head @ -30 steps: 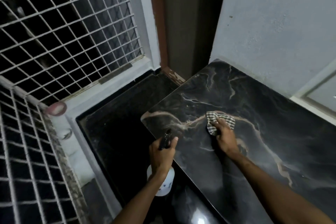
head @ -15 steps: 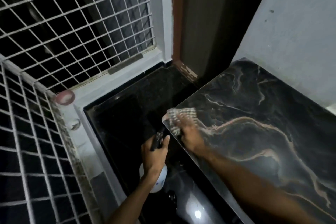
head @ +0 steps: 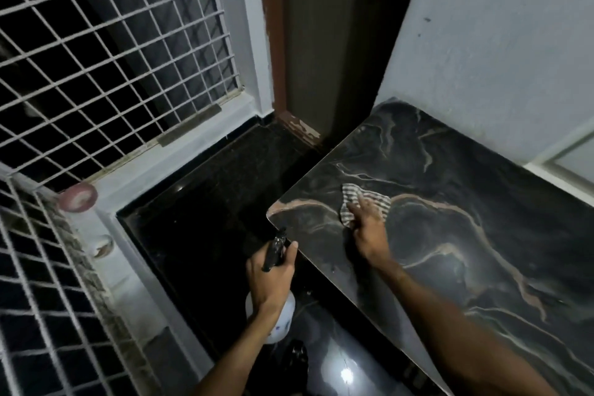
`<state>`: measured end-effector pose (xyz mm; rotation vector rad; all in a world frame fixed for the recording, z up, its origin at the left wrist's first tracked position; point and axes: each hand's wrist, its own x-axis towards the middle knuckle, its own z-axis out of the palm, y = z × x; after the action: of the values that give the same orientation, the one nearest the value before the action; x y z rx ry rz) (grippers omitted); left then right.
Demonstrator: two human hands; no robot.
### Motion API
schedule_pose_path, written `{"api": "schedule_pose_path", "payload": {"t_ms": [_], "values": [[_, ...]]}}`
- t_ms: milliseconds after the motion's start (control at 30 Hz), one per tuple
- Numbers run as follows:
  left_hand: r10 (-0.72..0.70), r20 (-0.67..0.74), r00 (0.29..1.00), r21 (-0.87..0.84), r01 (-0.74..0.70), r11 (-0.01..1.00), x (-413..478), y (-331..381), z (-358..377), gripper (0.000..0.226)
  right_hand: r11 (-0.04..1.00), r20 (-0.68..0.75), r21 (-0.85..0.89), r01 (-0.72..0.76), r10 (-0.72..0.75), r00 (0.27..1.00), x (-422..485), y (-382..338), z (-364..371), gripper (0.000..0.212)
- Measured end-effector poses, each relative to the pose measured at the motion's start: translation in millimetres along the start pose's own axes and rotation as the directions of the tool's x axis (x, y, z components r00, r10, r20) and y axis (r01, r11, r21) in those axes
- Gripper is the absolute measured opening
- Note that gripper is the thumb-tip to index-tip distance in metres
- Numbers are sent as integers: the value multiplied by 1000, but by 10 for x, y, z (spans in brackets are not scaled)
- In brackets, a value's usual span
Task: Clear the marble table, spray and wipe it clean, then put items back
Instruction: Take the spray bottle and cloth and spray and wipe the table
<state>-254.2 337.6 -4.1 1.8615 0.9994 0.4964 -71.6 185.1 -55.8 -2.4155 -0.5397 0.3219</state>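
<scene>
While right hand (head: 369, 235) presses checked cloth (head: 366, 201) flat on marble table (head: 482, 251) with fingers spread, left hand (head: 270, 276) grips spray bottle (head: 276, 315) beside table edge

Two bare forearms reach in from the bottom edge — no sleeve shows on either one as far as the picture goes. The left hand (head: 271, 280) and the right hand (head: 369, 235) wear no glove, ring, watch or band at wrist or fingers — both arms are slim, with the wrist bones plainly showing.
</scene>
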Motion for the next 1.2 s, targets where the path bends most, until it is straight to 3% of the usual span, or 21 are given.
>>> {"api": "schedule_pose_path", "payload": {"t_ms": [100,167,200,233,267,300,433,467,567,633,700,733,767,867,900,1000,1033,1067,1100,1167,1200], "values": [[43,60,997,-6,-42,999,-154,131,153,31,951,162,-31,308,-300,940,-579,-14,165,57],[40,92,995,-19,-38,999,-238,226,246,28,919,163,7,394,-390,906,-734,146,73,60],[36,102,994,-24,-33,999,-255,254,280,30,955,90,11,295,-295,951,-642,259,-19,67],[27,114,993,-26,-24,999,-267,283,309,32,993,-4,49,108,-108,994,-552,337,-132,69],[25,125,992,-31,-21,999,-277,317,335,32,997,-78,64,-34,39,996,-511,388,-205,69],[26,134,991,-38,-21,999,-272,352,359,32,995,-95,38,-87,90,991,-510,401,-226,69],[31,172,985,-53,-22,998,-157,395,458,31,971,88,-74,227,-221,971,-570,438,-183,83],[35,174,984,-49,-26,998,-110,370,481,31,982,72,-62,177,-172,982,-396,452,-255,77],[60,179,982,-27,-56,998,37,283,527,25,985,-92,-9,-173,172,981,261,274,-282,52],[95,171,981,-1,-96,995,121,228,548,19,997,-3,-70,-25,24,1000,440,-37,46,53],[121,173,977,18,-126,992,197,161,559,19,956,133,-126,264,-247,960,334,-222,329,63],[126,179,976,22,-132,991,216,152,568,19,938,146,-130,321,-302,942,288,-197,318,69],[129,182,975,30,-137,990,232,164,573,20,952,112,-121,279,-267,957,280,-114,212,74],[161,213,964,43,-174,984,225,241,626,22,996,-123,-89,-32,21,992,63,179,-77,78],[179,226,958,47,-195,980,186,279,646,22,995,-115,-97,-28,17,993,-116,182,-117,79],[215,288,933,40,-236,971,-48,406,735,17,949,101,-166,267,-253,962,-755,353,-103,83],[210,322,923,33,-233,972,-146,445,772,18,947,75,-190,258,-248,966,-883,521,-212,82],[207,351,913,20,-229,973,-253,481,807,22,976,8,-154,153,-154,988,-974,761,-362,80],[200,373,906,11,-220,975,-363,505,850,28,993,-131,-109,-41,27,991,-1060,993,-546,80],[189,407,893,1,-208,978,-606,571,952,36,955,-225,24,-297,294,929,-1258,1345,-822,77],[194,429,883,-6,-212,977,-737,580,1016,38,962,-212,10,-272,268,940,-1393,1384,-889,75]]}}
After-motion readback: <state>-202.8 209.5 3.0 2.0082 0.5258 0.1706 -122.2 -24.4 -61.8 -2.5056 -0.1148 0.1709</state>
